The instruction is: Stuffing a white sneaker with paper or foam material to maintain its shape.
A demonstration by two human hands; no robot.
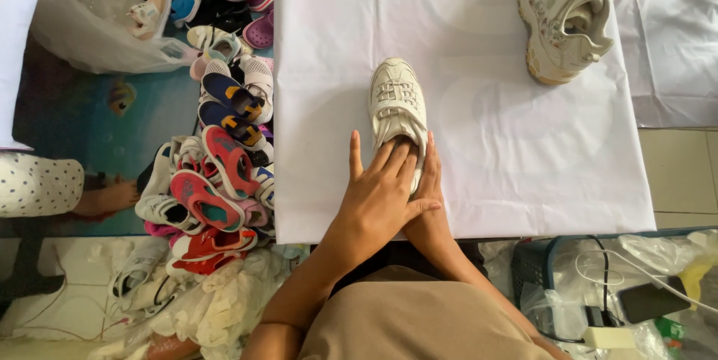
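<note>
Head view: a cream shoe (397,106) is pressed on a white sheet (508,180) by 2 hands. The left hand (378,199) is laid flat, fingers spread, over the shoe's heel opening; the right hand (428,195) is tucked beneath it, fingers cupped along the heel's side. A 2nd cream shoe (565,20) is seen tipped on its side, well beyond the right hand. A heap of coloured shoes (221,151) is piled on the floor, left of the left hand.
</note>
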